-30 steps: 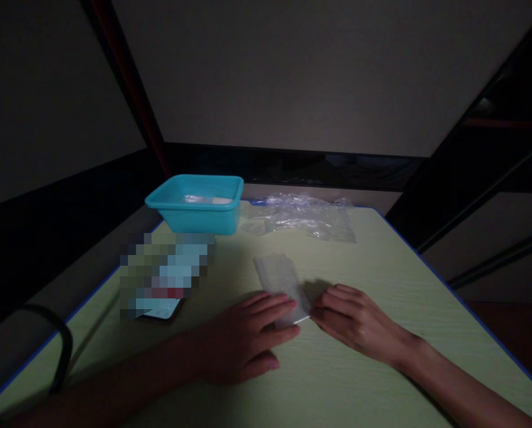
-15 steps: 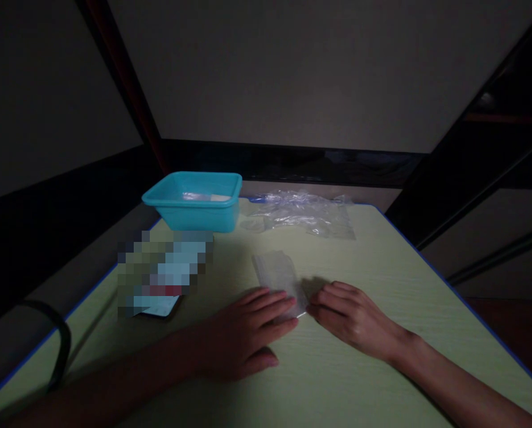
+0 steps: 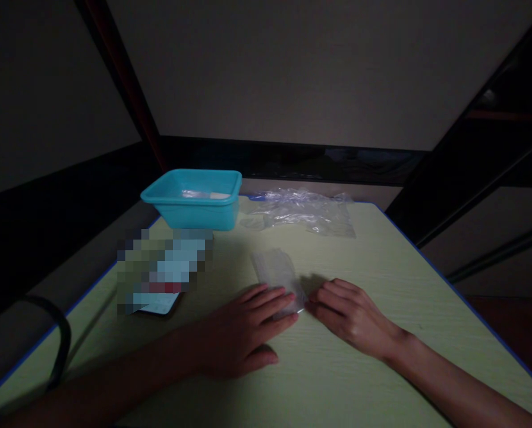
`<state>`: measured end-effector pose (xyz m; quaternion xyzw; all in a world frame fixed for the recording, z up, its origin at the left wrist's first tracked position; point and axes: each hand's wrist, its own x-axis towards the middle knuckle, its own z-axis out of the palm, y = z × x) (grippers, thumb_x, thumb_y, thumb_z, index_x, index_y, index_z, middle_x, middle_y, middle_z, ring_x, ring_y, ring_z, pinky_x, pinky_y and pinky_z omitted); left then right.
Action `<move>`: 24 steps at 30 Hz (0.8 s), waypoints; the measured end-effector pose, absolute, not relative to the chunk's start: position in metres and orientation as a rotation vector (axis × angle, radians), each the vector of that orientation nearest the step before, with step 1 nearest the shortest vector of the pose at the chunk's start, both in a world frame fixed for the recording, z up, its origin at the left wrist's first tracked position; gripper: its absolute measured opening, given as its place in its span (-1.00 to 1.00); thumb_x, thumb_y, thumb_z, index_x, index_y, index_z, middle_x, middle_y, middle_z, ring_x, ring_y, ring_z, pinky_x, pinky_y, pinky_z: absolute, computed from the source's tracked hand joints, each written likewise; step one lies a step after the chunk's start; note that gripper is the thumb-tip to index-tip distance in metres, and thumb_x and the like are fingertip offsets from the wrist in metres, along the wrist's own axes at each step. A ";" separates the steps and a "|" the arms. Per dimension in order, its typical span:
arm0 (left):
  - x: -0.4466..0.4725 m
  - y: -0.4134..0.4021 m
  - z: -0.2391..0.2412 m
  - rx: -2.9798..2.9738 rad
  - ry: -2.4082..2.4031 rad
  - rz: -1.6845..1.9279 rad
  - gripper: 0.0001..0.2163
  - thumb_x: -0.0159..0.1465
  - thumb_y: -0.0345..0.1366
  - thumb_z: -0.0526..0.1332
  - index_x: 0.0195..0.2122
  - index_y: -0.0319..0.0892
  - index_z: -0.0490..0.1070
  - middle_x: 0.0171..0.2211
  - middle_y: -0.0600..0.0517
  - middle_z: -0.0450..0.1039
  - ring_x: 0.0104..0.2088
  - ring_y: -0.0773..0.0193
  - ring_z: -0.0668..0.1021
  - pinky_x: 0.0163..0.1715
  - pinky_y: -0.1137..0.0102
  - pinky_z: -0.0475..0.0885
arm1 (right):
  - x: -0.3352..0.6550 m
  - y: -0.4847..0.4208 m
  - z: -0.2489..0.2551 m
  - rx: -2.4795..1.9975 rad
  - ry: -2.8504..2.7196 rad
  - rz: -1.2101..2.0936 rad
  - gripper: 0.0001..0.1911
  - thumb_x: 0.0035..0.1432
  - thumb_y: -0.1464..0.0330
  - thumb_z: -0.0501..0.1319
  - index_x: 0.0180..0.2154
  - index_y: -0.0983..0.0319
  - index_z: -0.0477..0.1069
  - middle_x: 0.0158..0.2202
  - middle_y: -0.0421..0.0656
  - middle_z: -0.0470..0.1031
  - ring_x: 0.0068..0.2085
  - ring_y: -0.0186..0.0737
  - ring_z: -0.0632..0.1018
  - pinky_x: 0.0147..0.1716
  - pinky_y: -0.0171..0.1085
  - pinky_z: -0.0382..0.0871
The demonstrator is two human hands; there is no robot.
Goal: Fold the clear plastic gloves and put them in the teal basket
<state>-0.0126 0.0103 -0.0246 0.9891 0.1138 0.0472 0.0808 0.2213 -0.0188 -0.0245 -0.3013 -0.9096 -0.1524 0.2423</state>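
Note:
Small clear plastic bags (image 3: 274,267) lie in a thin, slightly fanned stack at the middle of the table; how many layers there are I cannot tell. My left hand (image 3: 252,333) rests flat over the near part of the stack, fingers stretched out and a little apart. At the stack's near right corner is my right hand (image 3: 346,312), with thumb and forefinger pinched together at the edge of the plastic. The fingertips hide how much of the corner sits between them.
A turquoise plastic basket (image 3: 194,213) with pale items inside stands at the back left. Crumpled clear plastic wrapping (image 3: 305,211) lies along the back edge. A phone (image 3: 161,304), partly blurred out, is on the left, and a dark curved cable (image 3: 63,339) rises nearer the front.
Both hands keep nearly the same place on the stack. The whole view has shifted very slightly; nothing else visibly moved.

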 end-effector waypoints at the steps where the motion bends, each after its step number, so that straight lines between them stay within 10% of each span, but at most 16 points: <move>1: -0.013 0.010 -0.025 2.950 0.349 0.136 -0.46 0.25 -0.15 0.12 0.20 -0.30 0.08 0.24 -0.25 0.03 0.25 -0.03 0.09 0.16 0.03 0.08 | 0.221 -0.019 -0.024 -0.837 -2.498 -0.397 -0.59 0.32 0.47 -0.07 -0.54 0.29 0.37 -0.58 -0.21 0.34 -0.51 -0.32 0.28 -0.51 -0.26 0.06; 24: -0.012 0.012 -0.027 2.830 0.346 0.232 -0.43 0.26 -0.14 0.11 0.22 -0.29 0.03 0.27 -0.25 -0.04 0.26 -0.04 0.05 0.20 0.04 0.00 | 0.232 -0.019 -0.008 -0.904 -2.720 -0.105 -0.64 0.32 0.44 -0.11 -0.33 0.29 0.44 -0.41 -0.09 0.37 -0.37 -0.25 0.32 -0.44 -0.25 0.21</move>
